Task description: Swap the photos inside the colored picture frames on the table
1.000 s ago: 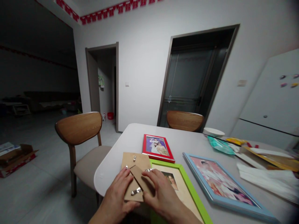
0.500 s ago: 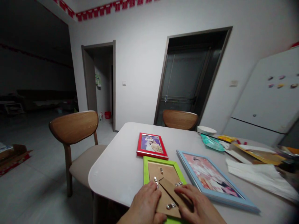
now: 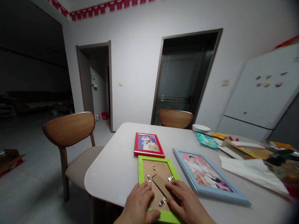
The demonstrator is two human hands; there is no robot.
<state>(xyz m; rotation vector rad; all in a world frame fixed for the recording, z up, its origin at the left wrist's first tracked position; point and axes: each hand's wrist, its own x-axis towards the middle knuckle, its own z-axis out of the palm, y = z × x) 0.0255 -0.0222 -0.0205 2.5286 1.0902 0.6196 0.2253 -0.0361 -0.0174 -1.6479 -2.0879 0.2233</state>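
A green picture frame (image 3: 140, 172) lies face down at the table's near edge, its brown backing board (image 3: 157, 167) set within the rim. Several small metal clips and a stand flap (image 3: 163, 183) are on the board. My left hand (image 3: 139, 200) rests over the left side of the frame and board, fingers extended and thumb apart on the lower part. My right hand (image 3: 184, 199) lies on the board's right side, by the flap and a clip, with its fingers spread. A red picture frame (image 3: 149, 154) and a light blue picture frame (image 3: 198, 186), both with photos, lie face up nearby.
On the table's right are a white bowl (image 3: 201, 128), a teal plastic packet (image 3: 206, 140), white paper (image 3: 252, 171) and a yellow envelope (image 3: 247, 151). Wooden chairs stand at the left (image 3: 70, 129) and the far side (image 3: 176, 118).
The backing board, whose lower end overlapped the green frame's bottom rim, now sits inside it. Both hands stay on it. The view has turned slightly right.
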